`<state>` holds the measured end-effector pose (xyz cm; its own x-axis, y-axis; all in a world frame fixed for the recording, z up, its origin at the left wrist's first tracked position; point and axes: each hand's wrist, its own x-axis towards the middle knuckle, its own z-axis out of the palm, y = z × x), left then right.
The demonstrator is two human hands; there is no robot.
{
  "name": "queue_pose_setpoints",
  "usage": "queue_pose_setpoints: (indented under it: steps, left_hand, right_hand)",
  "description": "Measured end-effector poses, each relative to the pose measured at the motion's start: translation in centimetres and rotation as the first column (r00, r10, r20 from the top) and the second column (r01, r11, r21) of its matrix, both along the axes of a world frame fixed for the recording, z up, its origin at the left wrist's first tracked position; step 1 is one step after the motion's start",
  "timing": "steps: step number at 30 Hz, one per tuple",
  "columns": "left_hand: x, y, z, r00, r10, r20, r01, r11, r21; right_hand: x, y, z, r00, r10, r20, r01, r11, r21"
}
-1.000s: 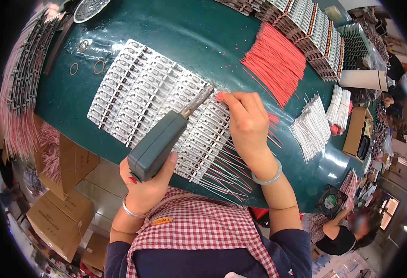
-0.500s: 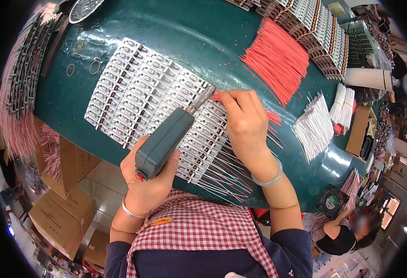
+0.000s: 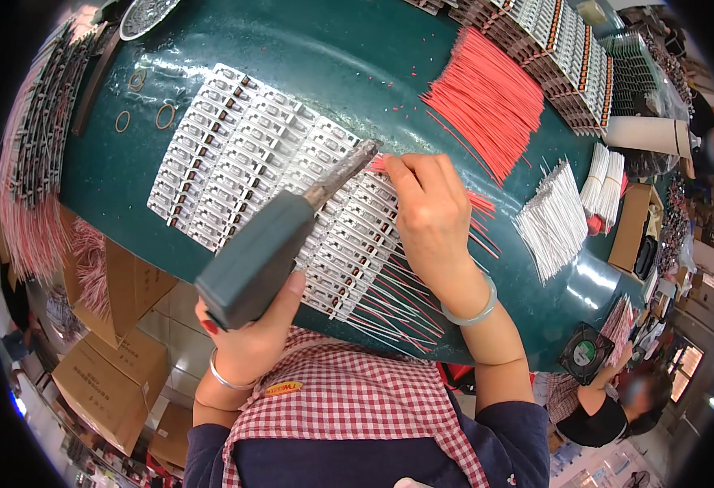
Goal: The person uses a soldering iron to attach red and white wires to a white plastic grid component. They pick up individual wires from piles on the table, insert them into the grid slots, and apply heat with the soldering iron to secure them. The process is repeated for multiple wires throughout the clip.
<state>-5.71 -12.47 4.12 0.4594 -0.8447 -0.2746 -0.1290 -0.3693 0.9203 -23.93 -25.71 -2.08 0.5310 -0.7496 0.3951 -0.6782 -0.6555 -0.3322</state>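
Observation:
My left hand is wrapped round a dark green soldering gun. Its crusted metal tip slants up to the right, over the far right corner of the white circuit board panels, and appears raised off them. My right hand is closed in a pinch on red wires just right of that tip; how many is hidden by the fingers. The panels lie in columns on the green table. From the right-hand panel, red and white wires trail toward me, passing below my right wrist.
To the right lie a big pile of red wires and a pile of white wires. Stacked board panels stand at the far right. A metal dish and rubber bands sit at the left. A co-worker works at lower right.
The soldering gun's body has swung down to the left and up toward the camera, its tip rising from the panel. My right hand has stayed nearly still, holding the red wires.

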Motion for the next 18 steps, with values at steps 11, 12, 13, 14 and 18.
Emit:
queue_pose_setpoints:
  steps: [11, 12, 13, 14, 18]
  left_hand:
    - [0.6, 0.7, -0.9, 0.993, -0.098, 0.063, 0.103, 0.991, -0.08]
    - [0.4, 0.3, -1.0, 0.982, -0.135, 0.128, 0.152, 0.98, -0.132]
    - [0.3, -0.1, -1.1, 0.966, -0.168, 0.195, 0.203, 0.962, -0.18]
    - [0.2, -0.3, -1.2, 0.968, -0.164, 0.189, 0.198, 0.964, -0.178]
    - [-0.2, -0.8, -1.5, 0.971, -0.163, 0.176, 0.193, 0.967, -0.166]
  right_hand:
    - [0.0, 0.1, -0.1, 1.0, -0.011, 0.003, 0.011, 1.0, 0.006]
    - [0.0, 0.1, -0.1, 1.0, -0.013, 0.003, 0.013, 1.0, 0.005]
    - [0.0, 0.1, -0.1, 1.0, -0.015, 0.004, 0.015, 1.0, 0.004]
    - [0.0, 0.1, -0.1, 1.0, -0.017, 0.004, 0.017, 1.0, 0.004]
    - [0.0, 0.1, -0.2, 1.0, -0.008, 0.012, 0.009, 1.0, -0.009]
